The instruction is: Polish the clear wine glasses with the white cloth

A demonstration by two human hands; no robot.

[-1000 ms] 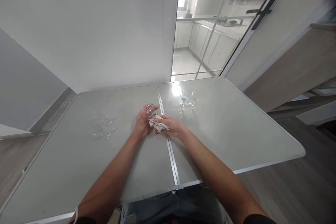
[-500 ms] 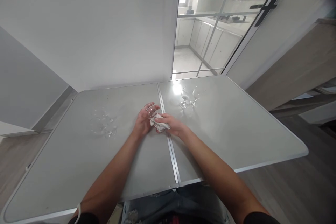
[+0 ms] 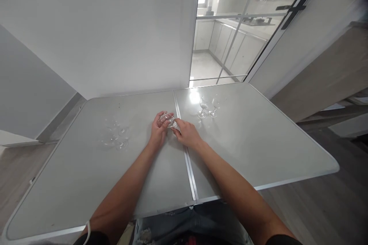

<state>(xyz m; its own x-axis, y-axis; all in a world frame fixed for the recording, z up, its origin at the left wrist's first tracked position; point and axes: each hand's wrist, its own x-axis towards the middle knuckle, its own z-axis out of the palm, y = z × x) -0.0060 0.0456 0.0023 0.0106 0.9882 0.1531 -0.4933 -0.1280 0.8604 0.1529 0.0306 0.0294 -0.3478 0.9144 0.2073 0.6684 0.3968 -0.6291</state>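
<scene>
My left hand [image 3: 158,128] is closed around the bowl of a clear drinking glass [image 3: 166,118], tilted on its side above the middle of the table. My right hand [image 3: 186,132] is closed at the glass's right end. Between its fingertips shows a small bit of white cloth [image 3: 174,124]; the rest of the cloth is hidden by the hand. How far the cloth reaches into the glass I cannot tell.
Two stemmed glasses [image 3: 202,108] stand upright right of the table's metal seam [image 3: 188,164]. Several more clear glasses [image 3: 122,143] are grouped on the left side. A wall and a glazed door [image 3: 227,46] border the table's [image 3: 258,141] far edge.
My right hand has turned over the cloth, so the cloth that hung in plain view is now mostly covered. The left hand has shifted its hold, with the thumb now across the glass.
</scene>
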